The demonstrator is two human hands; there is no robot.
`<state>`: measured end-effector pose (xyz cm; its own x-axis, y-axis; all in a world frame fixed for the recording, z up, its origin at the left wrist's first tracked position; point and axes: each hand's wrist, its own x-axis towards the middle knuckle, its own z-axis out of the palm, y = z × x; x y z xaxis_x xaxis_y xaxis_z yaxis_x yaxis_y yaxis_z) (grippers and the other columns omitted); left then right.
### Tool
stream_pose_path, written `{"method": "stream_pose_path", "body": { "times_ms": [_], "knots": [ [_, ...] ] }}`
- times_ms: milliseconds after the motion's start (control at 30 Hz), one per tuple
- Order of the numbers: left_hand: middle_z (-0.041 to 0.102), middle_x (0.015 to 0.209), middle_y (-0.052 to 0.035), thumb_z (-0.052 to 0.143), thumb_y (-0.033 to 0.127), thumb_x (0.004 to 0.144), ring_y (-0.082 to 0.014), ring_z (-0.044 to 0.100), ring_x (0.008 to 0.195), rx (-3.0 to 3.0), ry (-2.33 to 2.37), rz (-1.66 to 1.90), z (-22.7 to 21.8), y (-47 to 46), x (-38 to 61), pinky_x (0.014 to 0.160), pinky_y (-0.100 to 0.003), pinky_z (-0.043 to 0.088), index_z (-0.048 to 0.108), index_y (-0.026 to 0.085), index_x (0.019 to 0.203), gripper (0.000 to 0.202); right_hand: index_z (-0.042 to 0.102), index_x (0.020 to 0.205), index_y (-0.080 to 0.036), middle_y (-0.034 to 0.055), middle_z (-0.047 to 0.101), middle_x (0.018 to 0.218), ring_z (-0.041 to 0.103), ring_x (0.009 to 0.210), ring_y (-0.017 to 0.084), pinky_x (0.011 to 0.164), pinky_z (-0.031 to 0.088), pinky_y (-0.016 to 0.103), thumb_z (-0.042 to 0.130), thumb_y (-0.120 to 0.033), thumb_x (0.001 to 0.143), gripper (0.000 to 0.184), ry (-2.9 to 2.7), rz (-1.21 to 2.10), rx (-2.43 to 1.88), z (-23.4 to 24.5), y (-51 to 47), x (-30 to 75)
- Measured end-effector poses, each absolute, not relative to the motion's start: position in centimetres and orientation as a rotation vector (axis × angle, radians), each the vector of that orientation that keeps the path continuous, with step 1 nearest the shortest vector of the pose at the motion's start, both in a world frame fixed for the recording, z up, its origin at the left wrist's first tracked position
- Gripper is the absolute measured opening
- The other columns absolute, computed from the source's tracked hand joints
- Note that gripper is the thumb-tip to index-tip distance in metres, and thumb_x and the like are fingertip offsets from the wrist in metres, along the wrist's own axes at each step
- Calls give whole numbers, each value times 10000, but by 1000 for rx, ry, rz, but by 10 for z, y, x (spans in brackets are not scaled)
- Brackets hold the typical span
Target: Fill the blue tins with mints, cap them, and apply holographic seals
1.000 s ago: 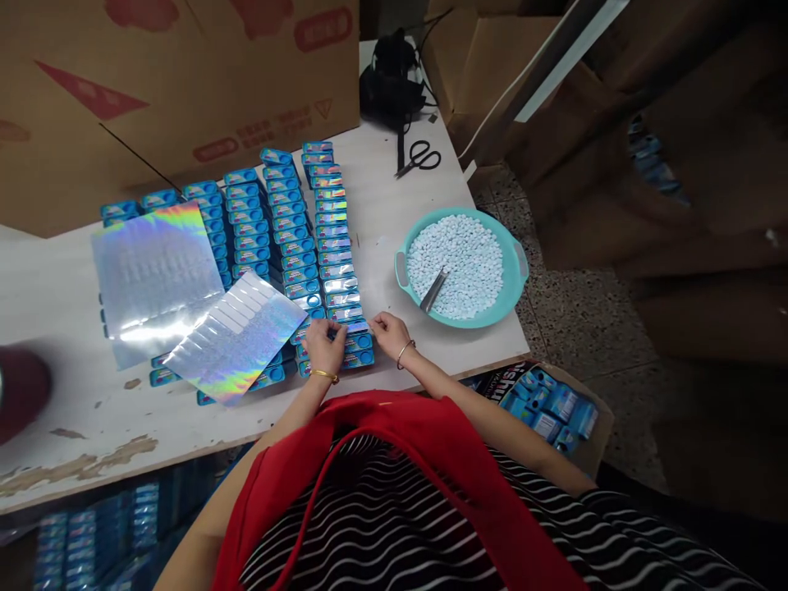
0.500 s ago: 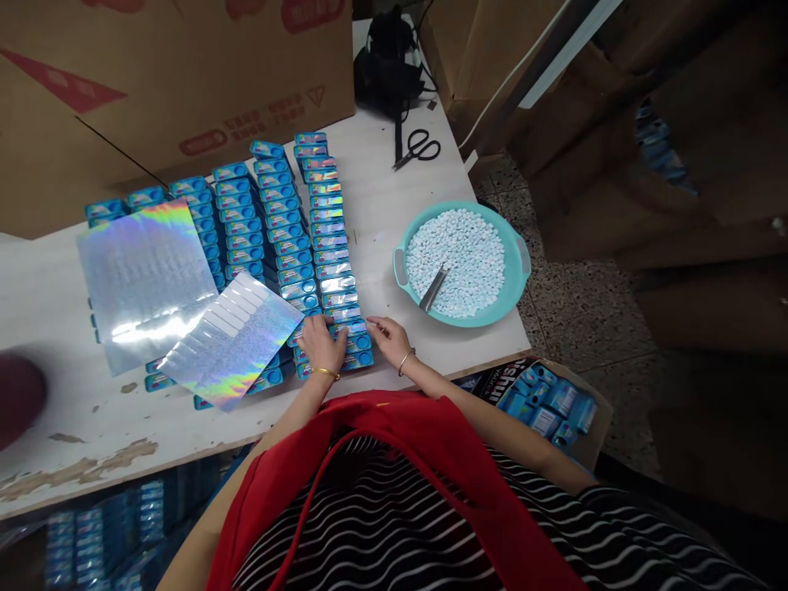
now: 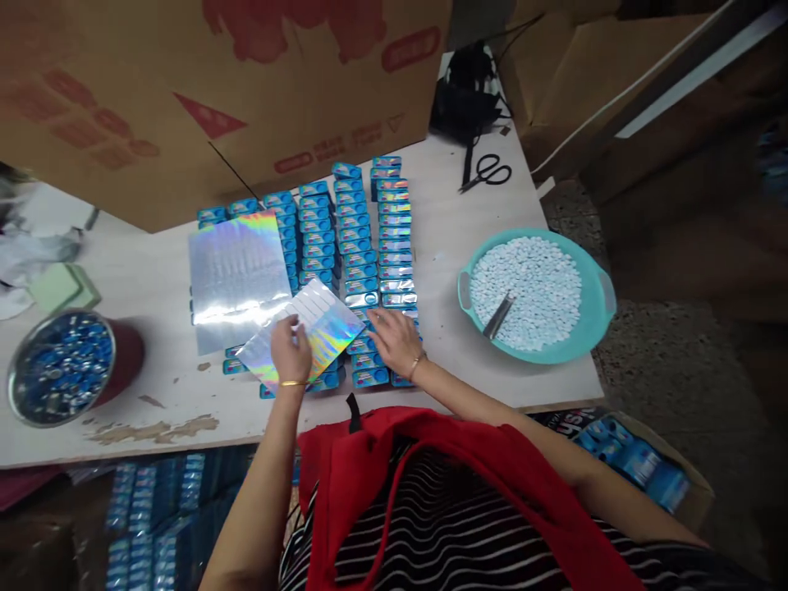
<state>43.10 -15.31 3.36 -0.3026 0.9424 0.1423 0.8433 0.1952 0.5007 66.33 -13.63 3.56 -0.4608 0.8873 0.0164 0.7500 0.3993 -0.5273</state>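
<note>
Rows of small blue flip-top boxes [image 3: 360,256] stand packed side by side on the table, several in the right-hand row with shiny strips on top. My left hand [image 3: 291,353] is over a small holographic sticker sheet [image 3: 336,328], its fingers curled together near the pale strips; whatever is between them is hidden. My right hand [image 3: 397,343] lies across the near boxes of the two right-hand rows, fingers apart and touching the tops. A larger holographic sheet [image 3: 237,275] covers boxes on the left.
A turquoise basin [image 3: 597,308] of white pellets, holding a metal scoop [image 3: 500,315], stands right. Scissors [image 3: 489,171] lie behind it. A metal pot [image 3: 114,361] with blue and silver pieces sits left. A large carton [image 3: 295,90] borders the back; an open box [image 3: 683,484] stands below the right edge.
My left hand has left the boxes and moved left onto the small sheet. My right hand has shifted left onto the box tops. The view has swung left, bringing the pot into sight.
</note>
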Motion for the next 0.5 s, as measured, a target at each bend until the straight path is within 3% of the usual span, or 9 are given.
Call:
{"method": "stream_pose_path", "body": {
  "times_ms": [100, 200, 500],
  "knots": [
    [595, 1077, -161, 421, 235, 876, -284, 517, 984, 1738, 2479, 432, 33, -151, 374, 882, -436, 380, 581, 129, 1140, 326, 429, 1409, -167, 96, 414, 1481, 439, 1149, 281, 895, 391, 431, 361, -293, 970, 462, -2633, 706, -1128, 40, -112, 591],
    [587, 1110, -161, 419, 269, 893, -310, 493, 1013, 1719, 2504, 189, 24, -151, 358, 865, -464, 351, 609, 175, 1158, 339, 433, 1399, -177, 66, 335, 1535, 432, 1175, 296, 885, 409, 436, 425, -256, 943, 462, -2801, 755, -1009, 25, -98, 536],
    [583, 1171, -127, 423, 273, 911, -302, 444, 1106, 1792, 2434, 170, 12, -158, 363, 903, -469, 276, 626, 262, 1146, 311, 407, 1416, -133, 85, 277, 1558, 373, 1214, 332, 893, 400, 475, 420, -283, 954, 486, -2832, 808, -1065, 1, -102, 516]
  ]
}}
